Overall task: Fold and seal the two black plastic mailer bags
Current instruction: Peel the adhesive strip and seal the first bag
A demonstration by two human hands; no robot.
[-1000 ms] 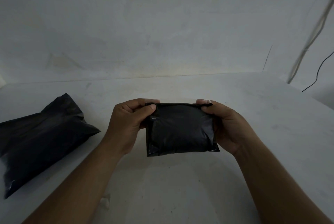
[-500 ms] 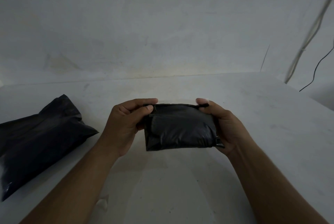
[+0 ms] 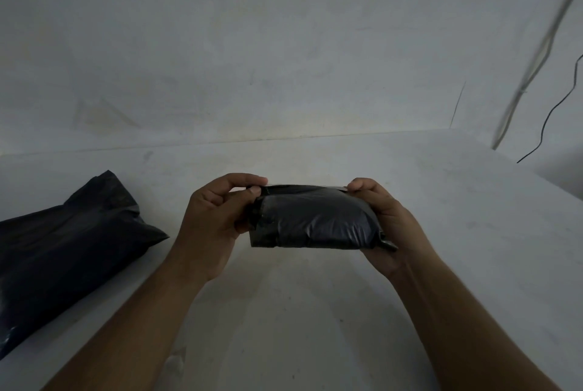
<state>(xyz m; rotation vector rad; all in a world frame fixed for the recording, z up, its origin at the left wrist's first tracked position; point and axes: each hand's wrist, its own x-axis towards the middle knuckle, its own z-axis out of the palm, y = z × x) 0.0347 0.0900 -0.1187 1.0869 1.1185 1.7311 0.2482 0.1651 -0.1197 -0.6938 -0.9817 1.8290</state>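
Note:
A small folded black mailer bag [image 3: 315,220] hangs in the air above the white table [image 3: 315,311], held between both hands. My left hand [image 3: 214,223] pinches its top left corner between thumb and fingers. My right hand [image 3: 385,223] grips the right end, with its thumb on the top right corner and its fingers hidden under the bag. The bag's top edge is tipped away from me. A second, larger black mailer bag [image 3: 63,255] lies flat on the table at the far left, untouched.
A pale wall [image 3: 284,43] rises behind the table's far edge. On the right, a white cable [image 3: 533,65] and a thin black wire [image 3: 555,106] hang down past the table's right edge.
Both hands have rolled the small bag's top edge away from me, so it looks shorter and more bulged. The larger bag has not moved.

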